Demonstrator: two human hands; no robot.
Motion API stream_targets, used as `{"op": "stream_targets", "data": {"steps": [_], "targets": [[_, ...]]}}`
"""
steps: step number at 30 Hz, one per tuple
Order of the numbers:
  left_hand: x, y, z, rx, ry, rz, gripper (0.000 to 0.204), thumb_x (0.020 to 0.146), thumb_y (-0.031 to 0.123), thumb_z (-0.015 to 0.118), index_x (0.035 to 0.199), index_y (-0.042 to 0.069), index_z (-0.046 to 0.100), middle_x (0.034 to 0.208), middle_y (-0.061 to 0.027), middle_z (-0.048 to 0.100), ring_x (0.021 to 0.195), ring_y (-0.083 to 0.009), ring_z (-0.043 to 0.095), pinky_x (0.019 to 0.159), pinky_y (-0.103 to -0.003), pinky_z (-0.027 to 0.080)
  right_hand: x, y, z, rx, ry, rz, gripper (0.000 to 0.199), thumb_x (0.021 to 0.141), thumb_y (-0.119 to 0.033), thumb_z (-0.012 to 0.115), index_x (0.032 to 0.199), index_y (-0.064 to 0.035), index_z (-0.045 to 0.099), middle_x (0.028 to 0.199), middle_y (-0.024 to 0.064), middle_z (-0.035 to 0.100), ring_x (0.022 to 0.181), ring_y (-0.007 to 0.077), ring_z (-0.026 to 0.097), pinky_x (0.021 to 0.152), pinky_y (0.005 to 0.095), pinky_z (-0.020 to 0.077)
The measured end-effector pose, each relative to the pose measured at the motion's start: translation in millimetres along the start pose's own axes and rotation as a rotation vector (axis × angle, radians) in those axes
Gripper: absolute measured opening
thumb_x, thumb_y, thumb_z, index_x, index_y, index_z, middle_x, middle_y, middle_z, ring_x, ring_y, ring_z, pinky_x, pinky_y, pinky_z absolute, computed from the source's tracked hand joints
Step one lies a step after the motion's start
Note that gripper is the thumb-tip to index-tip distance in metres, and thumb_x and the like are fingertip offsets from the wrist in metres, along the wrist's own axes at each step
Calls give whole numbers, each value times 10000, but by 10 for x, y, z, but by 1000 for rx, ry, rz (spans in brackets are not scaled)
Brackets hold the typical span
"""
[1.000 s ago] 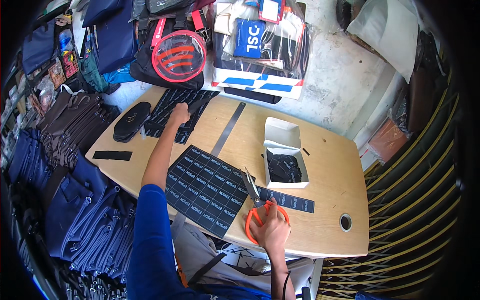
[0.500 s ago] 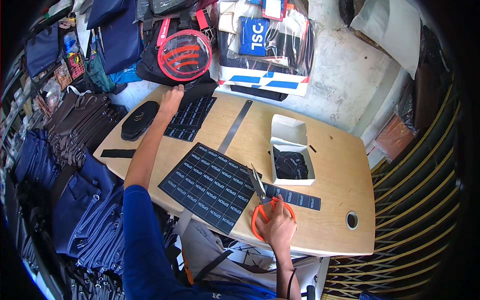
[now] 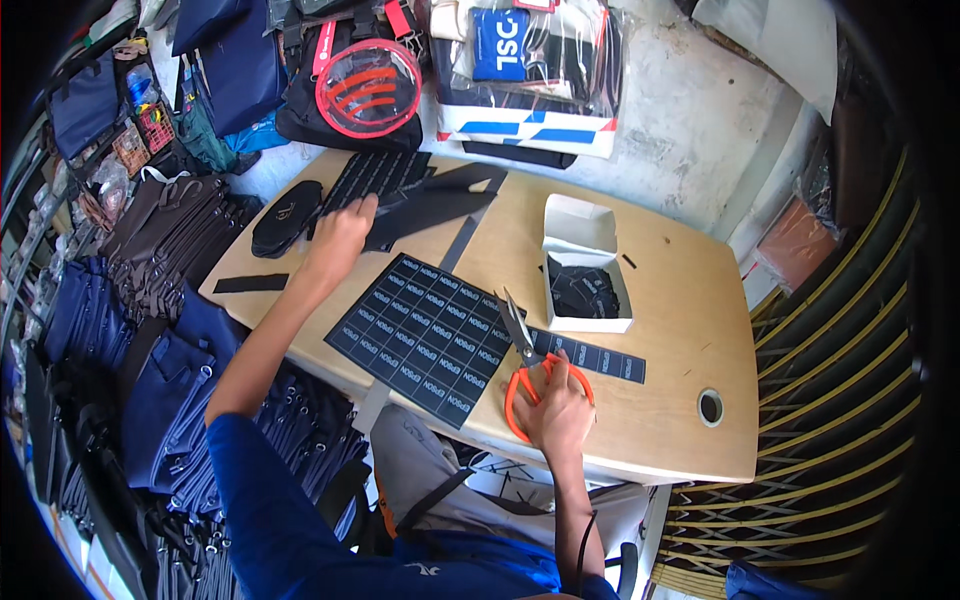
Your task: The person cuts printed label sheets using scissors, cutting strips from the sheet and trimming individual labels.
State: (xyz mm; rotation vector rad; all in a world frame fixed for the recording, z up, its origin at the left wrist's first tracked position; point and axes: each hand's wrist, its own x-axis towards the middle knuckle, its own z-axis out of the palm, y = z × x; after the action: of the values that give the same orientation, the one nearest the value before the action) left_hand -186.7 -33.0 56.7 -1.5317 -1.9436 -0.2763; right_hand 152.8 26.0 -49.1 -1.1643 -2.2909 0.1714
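Pale wood shows widely on the right of the table (image 3: 675,300), between the white box (image 3: 591,324) and the curved outer edge, where a round hole (image 3: 711,407) is set near the corner. On the left, room is tighter: a black pouch (image 3: 286,220) and a short black strip (image 3: 250,284) lie close to that edge, and the nearest corner of the printed black sheet (image 3: 422,338) comes almost to the front edge. A metal ruler (image 3: 462,245) passes under this sheet, its near end jutting past the table. The left hand (image 3: 342,232) reaches far across with the arm stretched out, fingers drawn together in a pinch on the edge of a plain dark sheet (image 3: 437,212), which spreads rightward over the ruler. The right hand (image 3: 562,412) rests low at the front, its fingers curled around the orange handles of the scissors (image 3: 529,357); the blades stand slightly parted and point away from the person, beside the printed sheet's right edge. A printed strip (image 3: 612,362) lies just right of them, below the box of small black pieces. Behind the table, packed bags (image 3: 530,125) hang against a pale wall (image 3: 675,140); stacked blue bags (image 3: 165,400) crowd the left, and a folding gate (image 3: 830,400) curves along the right.
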Motion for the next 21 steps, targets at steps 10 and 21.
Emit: {"op": "stream_targets", "data": {"steps": [10, 21], "targets": [[-1215, 1181, -751, -269, -308, -34, 313, 747, -13, 526, 1058, -49, 509, 837, -178, 633, 670, -321, 647, 578, -384, 528, 6, 27, 61, 123, 98, 151, 680, 677, -359, 735, 1180, 11, 464, 667, 126, 630, 605, 317, 642, 518, 401, 516], [-1495, 1654, -706, -504, -540, -215, 666, 771, 418, 682, 1215, -41, 491, 1278, -335, 426, 1228, -493, 367, 1004, -472, 356, -20, 43, 2, 226, 86, 174, 635, 684, -417, 751, 1078, 14, 501, 681, 124, 641, 611, 312, 651, 530, 399, 518]]}}
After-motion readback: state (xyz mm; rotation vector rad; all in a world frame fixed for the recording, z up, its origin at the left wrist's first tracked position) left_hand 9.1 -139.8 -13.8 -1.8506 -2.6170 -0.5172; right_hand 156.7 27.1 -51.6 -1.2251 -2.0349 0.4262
